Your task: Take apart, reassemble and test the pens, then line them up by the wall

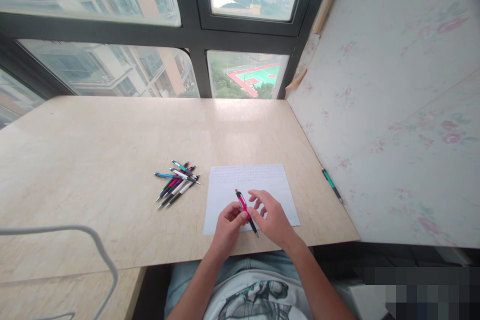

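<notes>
You have one magenta-and-black pen (243, 202) in hand, slanting above the near part of one white sheet of paper (262, 183), close to the front edge of the worktop (112, 150). Your left hand (229, 222) pinches it between thumb and fingers; your right hand (272, 215) is loosely spread, its thumb at the pen and its fingers held apart. Faint rows of writing run along the sheet's far edge. To the sheet's left lies one heap of pens (178, 183), around seven, too tangled for you to count exactly; blue, green, magenta, purple and white show among them. One green-and-black pen (331, 183) lies alone at the worktop's right edge, against the wall (393, 85). The worktop is pale beige, marbled and lightly glossy; one grey cable (101, 247) loops over its front left part. Dark window frames (240, 40) stand along the far edge, with buildings and one green-and-red sports court (258, 77) outside. The wall bears pink flowers, and its covering is peeling near the far right corner.
</notes>
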A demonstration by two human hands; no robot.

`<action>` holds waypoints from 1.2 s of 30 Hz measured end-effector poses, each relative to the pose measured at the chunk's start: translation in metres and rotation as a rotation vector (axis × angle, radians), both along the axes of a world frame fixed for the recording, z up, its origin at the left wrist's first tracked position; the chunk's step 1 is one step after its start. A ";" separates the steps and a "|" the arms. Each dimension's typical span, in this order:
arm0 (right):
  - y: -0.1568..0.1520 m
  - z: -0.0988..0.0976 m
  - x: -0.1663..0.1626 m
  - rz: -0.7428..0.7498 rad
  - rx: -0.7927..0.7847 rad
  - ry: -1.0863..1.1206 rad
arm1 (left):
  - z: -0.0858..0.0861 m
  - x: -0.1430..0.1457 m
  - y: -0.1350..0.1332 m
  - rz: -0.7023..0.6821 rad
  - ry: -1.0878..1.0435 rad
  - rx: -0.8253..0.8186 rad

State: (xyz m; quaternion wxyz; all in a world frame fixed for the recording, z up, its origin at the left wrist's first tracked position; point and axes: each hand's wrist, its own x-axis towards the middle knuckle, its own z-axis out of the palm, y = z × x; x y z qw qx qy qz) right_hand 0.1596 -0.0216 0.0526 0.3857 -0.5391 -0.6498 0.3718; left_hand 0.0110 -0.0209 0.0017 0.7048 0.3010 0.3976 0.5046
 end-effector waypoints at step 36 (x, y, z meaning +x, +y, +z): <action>0.008 -0.013 0.001 -0.165 -0.020 0.303 | 0.002 -0.001 -0.002 -0.215 0.167 0.114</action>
